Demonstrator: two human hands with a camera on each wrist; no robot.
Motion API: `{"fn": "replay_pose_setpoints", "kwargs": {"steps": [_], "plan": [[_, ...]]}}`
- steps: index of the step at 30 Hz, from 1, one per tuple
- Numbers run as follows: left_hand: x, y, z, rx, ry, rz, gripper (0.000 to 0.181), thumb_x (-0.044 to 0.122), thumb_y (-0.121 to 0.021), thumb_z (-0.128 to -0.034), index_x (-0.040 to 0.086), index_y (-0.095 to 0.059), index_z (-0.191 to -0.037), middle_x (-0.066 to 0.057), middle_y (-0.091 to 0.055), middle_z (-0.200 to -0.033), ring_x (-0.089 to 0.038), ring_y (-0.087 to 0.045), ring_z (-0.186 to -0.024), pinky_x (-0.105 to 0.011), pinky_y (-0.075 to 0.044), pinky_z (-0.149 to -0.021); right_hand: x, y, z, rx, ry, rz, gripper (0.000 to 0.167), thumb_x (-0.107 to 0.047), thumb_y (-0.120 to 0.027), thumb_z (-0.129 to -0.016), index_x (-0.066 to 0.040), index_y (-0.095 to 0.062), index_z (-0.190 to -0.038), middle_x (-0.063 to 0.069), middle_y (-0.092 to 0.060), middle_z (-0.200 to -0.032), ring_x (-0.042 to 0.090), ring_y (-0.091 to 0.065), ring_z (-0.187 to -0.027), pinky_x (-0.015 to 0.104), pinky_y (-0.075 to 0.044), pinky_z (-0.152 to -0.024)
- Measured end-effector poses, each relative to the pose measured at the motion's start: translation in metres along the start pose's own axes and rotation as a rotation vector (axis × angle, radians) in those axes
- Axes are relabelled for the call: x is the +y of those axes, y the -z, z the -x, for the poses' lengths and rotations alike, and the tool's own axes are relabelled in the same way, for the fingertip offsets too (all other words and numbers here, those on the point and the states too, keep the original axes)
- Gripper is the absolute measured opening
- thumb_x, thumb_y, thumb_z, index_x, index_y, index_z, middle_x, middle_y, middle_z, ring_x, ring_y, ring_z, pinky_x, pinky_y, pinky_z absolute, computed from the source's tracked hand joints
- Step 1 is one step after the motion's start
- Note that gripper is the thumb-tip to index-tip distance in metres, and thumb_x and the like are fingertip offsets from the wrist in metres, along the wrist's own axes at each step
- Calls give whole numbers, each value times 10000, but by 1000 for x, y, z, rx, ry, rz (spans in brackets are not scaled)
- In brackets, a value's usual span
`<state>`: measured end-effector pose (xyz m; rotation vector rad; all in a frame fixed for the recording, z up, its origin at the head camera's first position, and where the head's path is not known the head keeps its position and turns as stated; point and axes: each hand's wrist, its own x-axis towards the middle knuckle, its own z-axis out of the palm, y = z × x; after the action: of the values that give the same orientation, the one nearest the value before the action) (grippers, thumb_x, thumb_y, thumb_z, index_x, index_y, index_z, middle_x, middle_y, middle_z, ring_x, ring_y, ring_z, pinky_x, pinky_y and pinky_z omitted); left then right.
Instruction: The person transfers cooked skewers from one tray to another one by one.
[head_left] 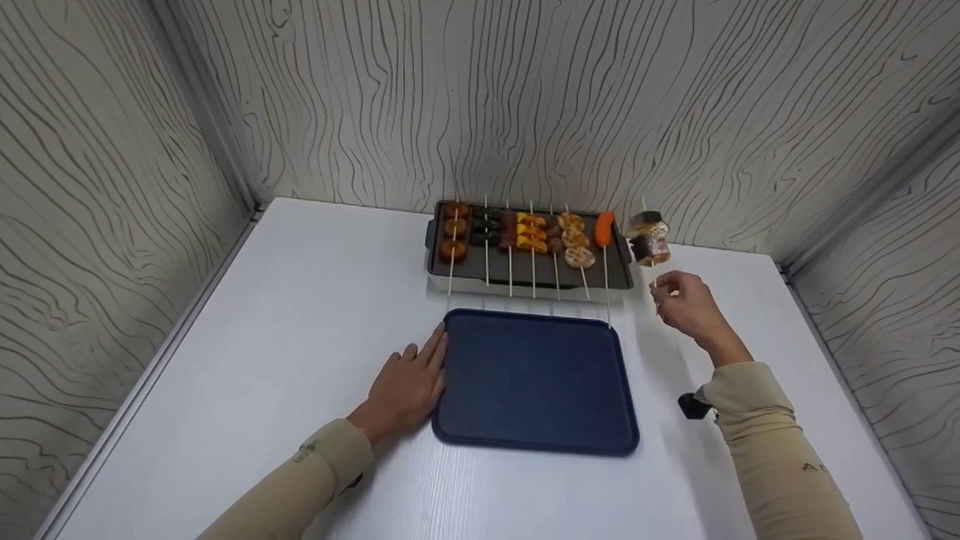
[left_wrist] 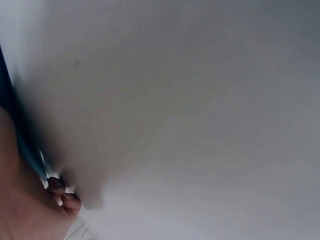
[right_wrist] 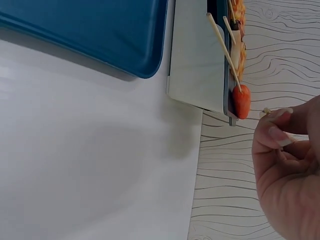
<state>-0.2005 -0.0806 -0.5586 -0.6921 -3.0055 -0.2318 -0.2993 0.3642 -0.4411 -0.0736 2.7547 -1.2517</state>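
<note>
Lower centre of frame: L hand (head_left: 405,386), fingers extended, touched blue tray (head_left: 536,382) at its L edge. Centre right: R hand (head_left: 686,306) pinched loaded skewer (head_left: 651,249) by its stick, food just beside grill pan (head_left: 619,274) w/ other skewers (head_left: 532,234), upper centre. Firm pinch, food clear of pan's rim, prob. mattered most.

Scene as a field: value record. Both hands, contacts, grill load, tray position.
left hand: fingers against left edge of navy tray
right hand: pinches stick of chunky-food skewer
held skewer position: beside grill, off its right end
grill load: seven skewers, including lotus root slices and, rightmost, a sausage
tray position: on white table, between grill and person
</note>
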Motion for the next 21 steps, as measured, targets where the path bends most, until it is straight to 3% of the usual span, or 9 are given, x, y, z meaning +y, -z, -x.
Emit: {"fn": "replay_pose_setpoints", "kwargs": {"steps": [6,15,21], "plan": [[-2,-6,0,27,-18,-26,587,318,-396,-1094,20,-325,-1594,-110,-260,-1682,-301,-530,-1086,-462,-483,-862,2,7,16,17,-4,-22,291,-92,-456,-1049,131,-518,-1225,126,-550,-994,81,-554,-690,252,-483,-564],[-4,-11,-1,31,-27,-36,596,329,-369,-1096,25,-303,-1604,-99,-237,-1692,-291,-530,-1076,-437,-482,-841,10,8,48,52,-5,25,301,-123,-479,-1066,120,-530,-1237,153,-565,-1022,130,-593,-731,258,-502,-582],[-4,-9,-1,37,-19,-42,595,317,-402,-1087,22,-320,-1597,-98,-252,-1687,-283,-537,-1048,-428,-485,-826,14,8,68,95,10,19,303,-120,-487,-1068,126,-538,-1238,157,-575,-1015,124,-607,-715,255,-502,-565]]}}
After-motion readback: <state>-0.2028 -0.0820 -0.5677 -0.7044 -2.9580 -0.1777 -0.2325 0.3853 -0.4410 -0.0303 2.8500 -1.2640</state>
